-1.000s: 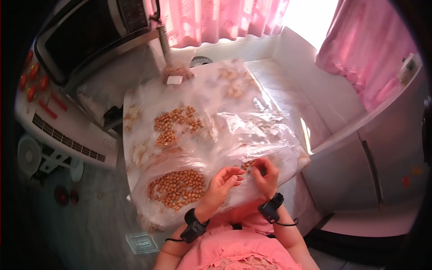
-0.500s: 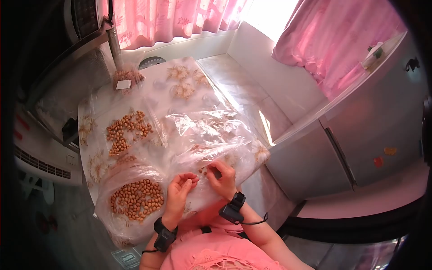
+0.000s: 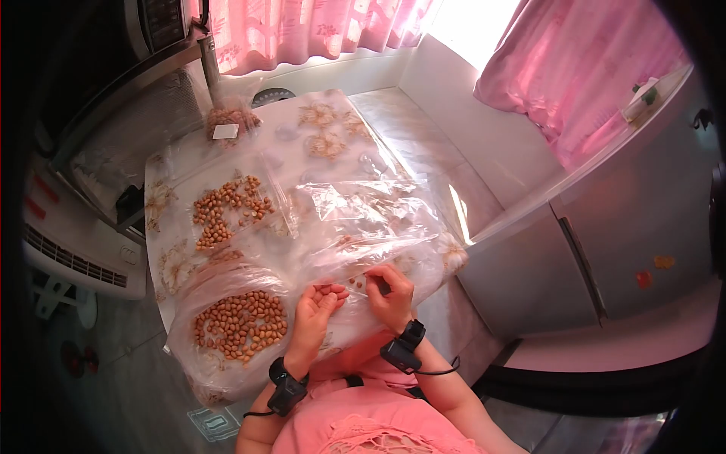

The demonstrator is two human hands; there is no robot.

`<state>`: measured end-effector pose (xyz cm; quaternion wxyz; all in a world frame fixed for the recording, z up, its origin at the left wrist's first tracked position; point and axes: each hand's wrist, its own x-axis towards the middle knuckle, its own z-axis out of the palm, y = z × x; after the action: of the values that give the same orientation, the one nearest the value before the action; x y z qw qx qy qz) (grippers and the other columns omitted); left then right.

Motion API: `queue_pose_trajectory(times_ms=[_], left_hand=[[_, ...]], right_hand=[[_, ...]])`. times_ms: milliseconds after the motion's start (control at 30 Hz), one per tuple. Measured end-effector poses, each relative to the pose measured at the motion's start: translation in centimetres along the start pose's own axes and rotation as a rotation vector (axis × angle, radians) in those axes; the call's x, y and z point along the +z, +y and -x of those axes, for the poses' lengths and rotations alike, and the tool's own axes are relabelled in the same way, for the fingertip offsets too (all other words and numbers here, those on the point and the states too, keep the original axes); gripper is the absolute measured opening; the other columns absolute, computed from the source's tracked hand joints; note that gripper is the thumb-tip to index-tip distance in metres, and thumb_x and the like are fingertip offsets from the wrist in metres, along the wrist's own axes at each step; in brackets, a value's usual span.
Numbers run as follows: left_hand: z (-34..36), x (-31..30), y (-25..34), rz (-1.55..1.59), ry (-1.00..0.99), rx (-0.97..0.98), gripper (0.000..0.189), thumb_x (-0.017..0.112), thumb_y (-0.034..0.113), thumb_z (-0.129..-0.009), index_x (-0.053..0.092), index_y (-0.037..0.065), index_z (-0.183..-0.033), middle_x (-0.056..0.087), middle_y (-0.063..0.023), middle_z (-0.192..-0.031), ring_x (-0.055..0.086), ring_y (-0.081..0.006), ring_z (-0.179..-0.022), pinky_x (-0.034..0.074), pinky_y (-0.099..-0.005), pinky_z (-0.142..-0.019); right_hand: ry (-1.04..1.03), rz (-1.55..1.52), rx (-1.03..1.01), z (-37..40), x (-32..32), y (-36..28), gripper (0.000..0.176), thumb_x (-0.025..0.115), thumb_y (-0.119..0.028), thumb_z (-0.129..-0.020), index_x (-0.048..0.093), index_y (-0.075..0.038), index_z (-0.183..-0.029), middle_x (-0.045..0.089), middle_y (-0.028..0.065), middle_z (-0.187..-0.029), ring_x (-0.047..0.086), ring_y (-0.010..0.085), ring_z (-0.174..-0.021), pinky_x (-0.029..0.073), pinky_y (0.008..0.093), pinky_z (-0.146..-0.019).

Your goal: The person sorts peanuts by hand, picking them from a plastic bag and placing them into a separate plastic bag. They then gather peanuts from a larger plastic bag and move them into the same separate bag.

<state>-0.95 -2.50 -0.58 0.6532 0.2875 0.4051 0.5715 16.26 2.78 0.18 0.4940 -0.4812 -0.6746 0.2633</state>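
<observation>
Brown nuts [image 3: 240, 325] lie in an open clear plastic bag at the table's near left. More nuts [image 3: 219, 216] form a loose pile on plastic behind it. My left hand [image 3: 316, 312] is beside the bag's right side, fingers curled together; anything between them is too small to make out. My right hand [image 3: 390, 293] is a little to the right, thumb and fingers pinched over another clear bag [image 3: 355, 250], and its grip is hidden. A few small brown pieces [image 3: 357, 281] show in that bag between my hands.
A filled bag with a white label [image 3: 225, 132] stands at the table's back left. The flowered tablecloth [image 3: 325, 144] covers the table. A grey fridge [image 3: 529, 265] is at the right, and pink curtains [image 3: 302, 30] hang behind.
The whole view has shifted, so the table and hands appear slightly farther right. My hands keep nearly the same places over the table, with slightly changed finger poses.
</observation>
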Motion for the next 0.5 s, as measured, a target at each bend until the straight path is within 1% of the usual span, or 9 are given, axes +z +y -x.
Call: queue_pose_trajectory(times_ms=[133, 233, 300, 333, 400, 433, 500], left_hand=[[0.0, 0.1, -0.2, 0.001, 0.012, 0.004, 0.029, 0.056, 0.008, -0.104, 0.05, -0.001, -0.131, 0.063, -0.0126, -0.121, 0.065, -0.0206, -0.112, 0.052, -0.0298, -0.1], [-0.1, 0.0, -0.2, -0.008, 0.014, 0.011, 0.029, 0.056, 0.009, -0.104, 0.05, -0.001, -0.131, 0.063, -0.0127, -0.122, 0.065, -0.0207, -0.113, 0.052, -0.0298, -0.1], [0.0, 0.0, -0.1, 0.007, 0.013, 0.009, 0.029, 0.056, 0.009, -0.104, 0.051, -0.001, -0.13, 0.063, -0.0126, -0.122, 0.065, -0.0207, -0.114, 0.051, -0.0296, -0.101], [0.0, 0.0, -0.2, 0.006, 0.015, 0.011, 0.029, 0.056, 0.009, -0.104, 0.051, -0.001, -0.13, 0.063, -0.0126, -0.122, 0.065, -0.0207, -0.114, 0.051, -0.0296, -0.101], [-0.1, -0.1, -0.3, 0.004, 0.011, 0.014, 0.028, 0.056, 0.009, -0.104, 0.051, -0.001, -0.13, 0.064, -0.0123, -0.122, 0.065, -0.0206, -0.114, 0.051, -0.0294, -0.101], [-0.1, 0.0, -0.3, 0.0, 0.012, 0.016, 0.028, 0.056, 0.009, -0.104, 0.051, -0.001, -0.13, 0.064, -0.0123, -0.122, 0.065, -0.0206, -0.114, 0.051, -0.0294, -0.101], [0.0, 0.2, -0.3, -0.007, 0.012, 0.018, 0.028, 0.056, 0.01, -0.104, 0.052, -0.001, -0.129, 0.063, -0.0116, -0.123, 0.064, -0.0202, -0.114, 0.05, -0.0292, -0.101]], right_hand=[[-0.024, 0.029, 0.014, 0.0, 0.0, 0.4, 0.016, 0.067, 0.005, -0.084, 0.07, -0.001, -0.099, 0.069, 0.0103, -0.089, 0.069, 0.0198, -0.073, 0.054, 0.0282, -0.067], [0.0, -0.009, 0.043, 0.0, 0.1, 0.7, 0.015, 0.067, 0.004, -0.084, 0.07, -0.001, -0.099, 0.07, 0.0102, -0.09, 0.068, 0.0175, -0.074, 0.054, 0.0272, -0.067], [0.037, -0.13, 0.128, 0.0, 0.1, 0.9, 0.009, 0.064, 0.005, -0.09, 0.068, 0.001, -0.096, 0.068, 0.002, -0.083, 0.062, 0.0082, -0.072, 0.049, 0.0234, -0.066], [0.037, -0.132, 0.127, 0.0, 0.1, 0.9, 0.009, 0.064, 0.005, -0.09, 0.068, 0.001, -0.096, 0.068, 0.002, -0.083, 0.062, 0.0082, -0.072, 0.049, 0.0234, -0.066], [0.086, -0.403, 0.264, -0.2, 0.1, 0.9, 0.009, 0.063, 0.005, -0.092, 0.068, 0.001, -0.098, 0.069, 0.0002, -0.088, 0.061, 0.0065, -0.076, 0.049, 0.0222, -0.071], [0.087, -0.408, 0.263, -0.4, -0.1, 1.0, 0.009, 0.063, 0.005, -0.092, 0.068, 0.001, -0.098, 0.069, 0.0002, -0.088, 0.061, 0.0065, -0.076, 0.049, 0.0222, -0.071], [0.111, -0.597, 0.337, -0.6, -0.6, 1.1, 0.011, 0.064, 0.005, -0.092, 0.069, 0.001, -0.1, 0.07, 0.0019, -0.09, 0.062, 0.008, -0.079, 0.049, 0.022, -0.075]])
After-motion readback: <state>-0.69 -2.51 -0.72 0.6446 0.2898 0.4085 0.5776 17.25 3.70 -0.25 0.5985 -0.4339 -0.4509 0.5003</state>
